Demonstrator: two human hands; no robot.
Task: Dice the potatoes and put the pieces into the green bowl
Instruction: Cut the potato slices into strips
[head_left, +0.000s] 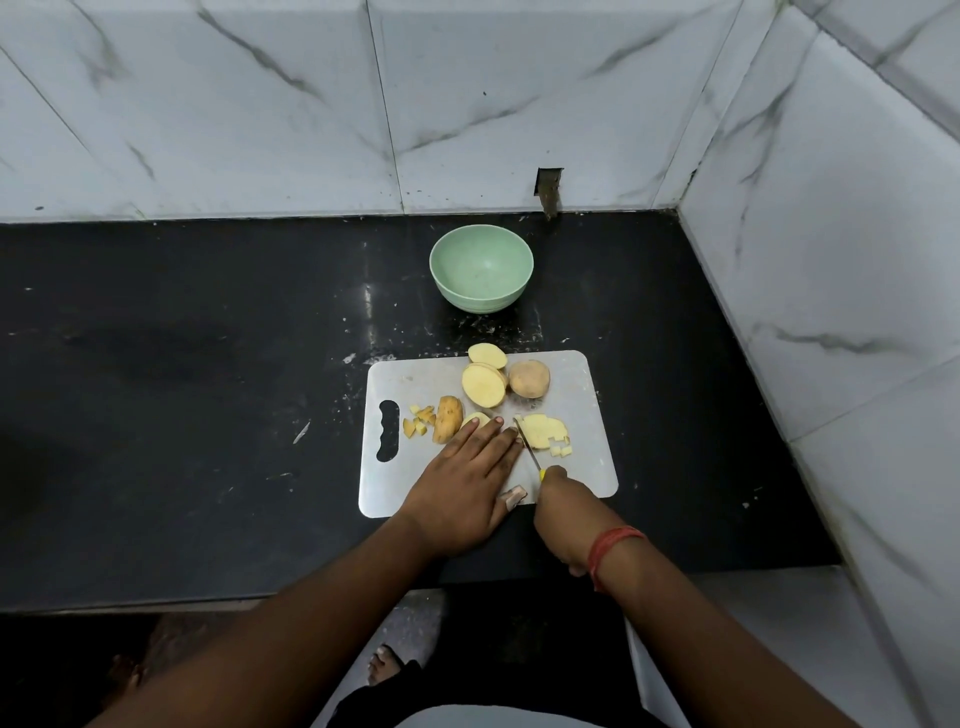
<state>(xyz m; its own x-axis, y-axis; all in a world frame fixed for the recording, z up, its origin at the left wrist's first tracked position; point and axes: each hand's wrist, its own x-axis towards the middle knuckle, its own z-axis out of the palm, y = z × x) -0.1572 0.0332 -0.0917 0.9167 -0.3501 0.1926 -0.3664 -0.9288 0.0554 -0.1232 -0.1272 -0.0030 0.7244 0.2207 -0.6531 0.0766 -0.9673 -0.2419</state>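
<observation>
green bowl (481, 268) holds nothing; left hand (467, 483) flat on board, right hand (563, 512) grips knife (529, 451).

No readable txt, labels, brands or nos. anywhere in view

I see my left hand (467, 483) lying flat on the steel cutting board (410, 384), fingers straight, tips resting on a pale potato piece (475, 419). My right hand (563, 512) grips a yellow-handled knife (530, 451), its blade angled down against a partly diced slice (543, 431), small cubes (562, 449) just beside it. More cubes (420, 420) and a skin-side-up wedge (448, 419) lie near the board's handle slot. Two cut halves (484, 384) and a whole potato (529, 379) sit at the far edge. The green bowl (481, 268) stands beyond on the black counter (182, 364).
</observation>
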